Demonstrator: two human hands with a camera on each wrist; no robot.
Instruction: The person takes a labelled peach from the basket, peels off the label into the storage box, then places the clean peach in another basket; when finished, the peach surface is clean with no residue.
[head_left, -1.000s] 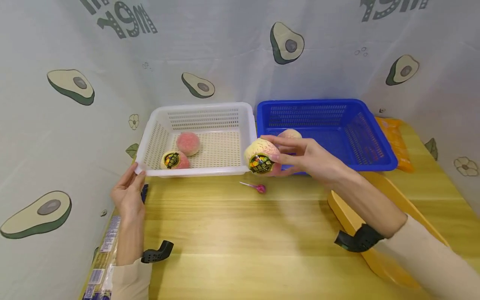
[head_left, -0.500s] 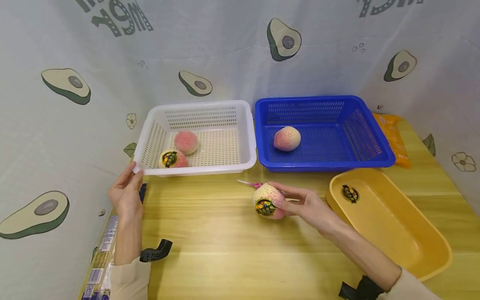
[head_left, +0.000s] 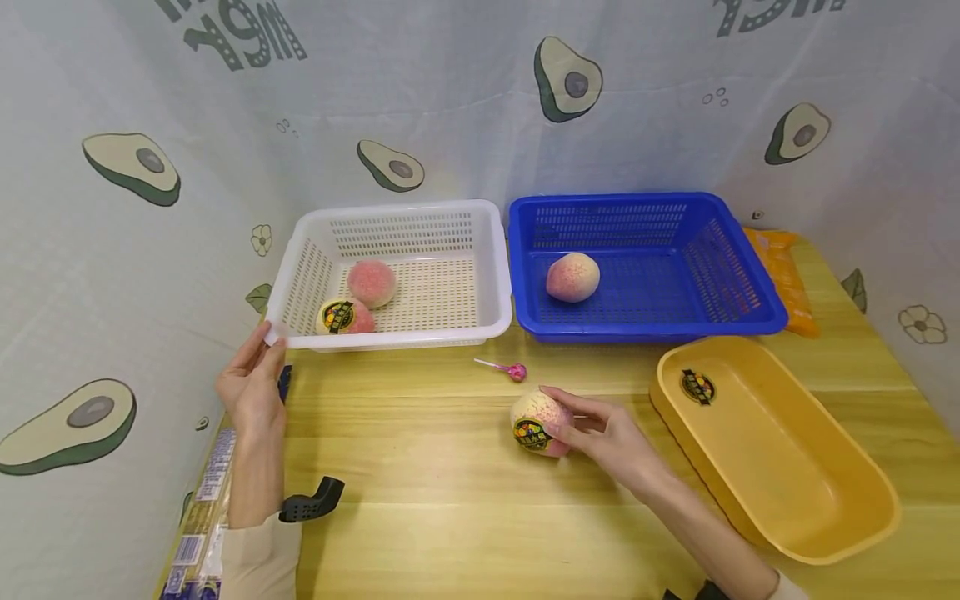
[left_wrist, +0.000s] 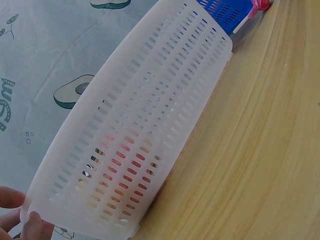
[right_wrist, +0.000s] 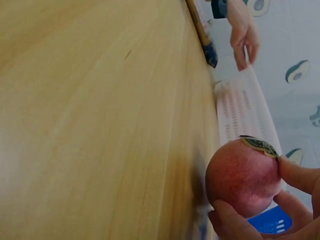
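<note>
My right hand (head_left: 611, 437) grips a peach (head_left: 537, 417) with a black round sticker, low over the table just in front of a pink lollipop (head_left: 516, 372). In the right wrist view the peach (right_wrist: 245, 175) shows its red side between thumb and fingers. My left hand (head_left: 255, 387) pinches the near left corner of the white basket (head_left: 405, 340); its fingertips (left_wrist: 34, 222) show at that rim in the left wrist view. Inside this basket lie a pink peach (head_left: 372, 283) and a stickered peach (head_left: 358, 317). Another peach (head_left: 573, 277) lies in the blue basket (head_left: 652, 333).
A yellow bin (head_left: 780, 442) with a sticker inside stands to the right of my right hand. Behind it, an orange packet (head_left: 783, 283) lies beside the blue basket. Clear packaging (head_left: 198, 525) runs along the left table edge. A patterned curtain (head_left: 465, 100) hangs behind the baskets.
My right hand has brought the stickered peach from between the two baskets toward me, down past the lollipop. My left hand has stayed at the white basket's corner.
</note>
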